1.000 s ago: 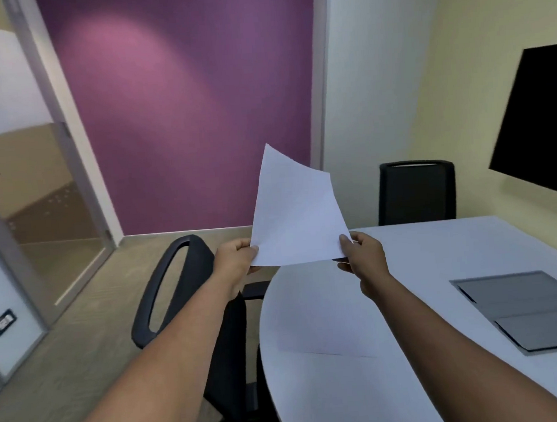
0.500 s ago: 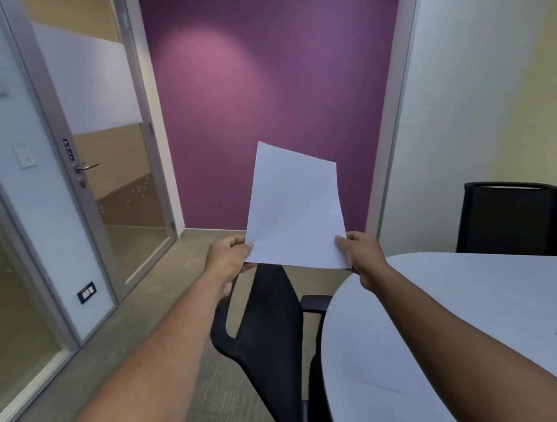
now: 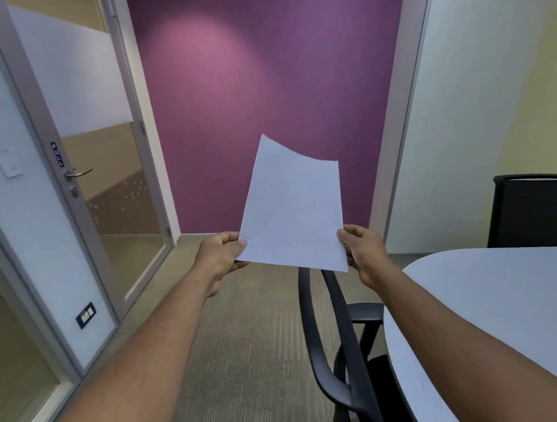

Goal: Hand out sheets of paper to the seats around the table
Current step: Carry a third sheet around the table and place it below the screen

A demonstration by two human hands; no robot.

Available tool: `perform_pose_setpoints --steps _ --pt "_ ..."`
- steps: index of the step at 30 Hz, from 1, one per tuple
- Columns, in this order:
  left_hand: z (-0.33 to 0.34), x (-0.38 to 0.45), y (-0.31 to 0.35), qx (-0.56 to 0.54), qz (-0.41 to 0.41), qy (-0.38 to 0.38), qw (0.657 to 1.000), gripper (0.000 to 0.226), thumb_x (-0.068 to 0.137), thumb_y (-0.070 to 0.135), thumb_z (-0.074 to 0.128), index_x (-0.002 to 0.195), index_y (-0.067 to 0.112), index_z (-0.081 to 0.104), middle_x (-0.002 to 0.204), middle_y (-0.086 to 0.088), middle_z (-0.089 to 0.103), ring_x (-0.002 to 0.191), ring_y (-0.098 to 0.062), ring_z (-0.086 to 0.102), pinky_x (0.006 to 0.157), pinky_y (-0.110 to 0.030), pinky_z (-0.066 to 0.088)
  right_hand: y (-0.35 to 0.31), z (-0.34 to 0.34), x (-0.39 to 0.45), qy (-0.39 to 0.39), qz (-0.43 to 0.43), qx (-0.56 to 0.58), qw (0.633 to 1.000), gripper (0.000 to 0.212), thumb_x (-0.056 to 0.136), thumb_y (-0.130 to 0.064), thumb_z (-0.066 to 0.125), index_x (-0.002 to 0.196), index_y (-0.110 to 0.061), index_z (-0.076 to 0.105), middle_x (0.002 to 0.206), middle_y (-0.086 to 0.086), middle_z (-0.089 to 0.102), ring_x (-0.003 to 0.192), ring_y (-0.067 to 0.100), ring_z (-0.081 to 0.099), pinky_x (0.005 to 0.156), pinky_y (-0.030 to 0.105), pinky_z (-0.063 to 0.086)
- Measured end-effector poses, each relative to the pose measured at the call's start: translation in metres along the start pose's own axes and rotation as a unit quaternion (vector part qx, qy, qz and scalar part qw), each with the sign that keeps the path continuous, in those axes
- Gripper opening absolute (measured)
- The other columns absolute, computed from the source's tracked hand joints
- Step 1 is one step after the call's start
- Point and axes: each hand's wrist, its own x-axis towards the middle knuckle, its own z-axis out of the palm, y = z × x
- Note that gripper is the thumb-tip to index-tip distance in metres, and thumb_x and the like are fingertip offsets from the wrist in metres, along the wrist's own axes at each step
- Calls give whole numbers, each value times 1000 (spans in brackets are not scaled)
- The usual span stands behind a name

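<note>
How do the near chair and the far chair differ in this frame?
The near chair stands side-on just left of the table, showing its curved back frame and an armrest; the far chair faces the camera from behind the table, only its mesh back showing. The near chair looks larger. Both are black.

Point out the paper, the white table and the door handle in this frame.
paper [image 3: 293, 209], head view, middle of the sheet.
white table [image 3: 494, 298], head view, bare tabletop.
door handle [image 3: 78, 173], head view, the metal lever.
</note>
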Motion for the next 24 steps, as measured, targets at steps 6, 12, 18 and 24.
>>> perform_pose_setpoints --steps 6,12,18,24 --pt "-29 53 -5 -18 -11 -22 1000 10 93 10 62 95 15 70 95 -1 76 77 -10 73 62 -24 56 -4 47 28 15 -17 -8 1000 13 92 -26 65 93 -14 71 91 1 77 81 20 73 69 36 62" --pt "-34 121 -16 -18 -5 -47 999 10 93 11 62 96 15 70 93 1 77 82 -11 73 66 -26 57 2 71 78 51 -38 -44 997 12 92 -23 66 87 -14 72 86 1 77 67 13 71 56 27 55" --pt "-38 206 -14 5 7 -70 998 10 93 11 62 92 17 71 90 1 77 82 -14 73 66 -27 57 15 101 148 94 -75 -47 992 11 93 -23 65 88 -17 73 77 -7 74 48 -1 56 42 15 41" --pt "-33 283 -4 20 1 -94 995 7 92 10 63 93 13 69 96 -5 74 85 -18 71 71 -33 59 19 122 199 120 -89 -62 987 17 95 -22 62 93 -7 69 74 -1 60 56 9 47 55 26 39"
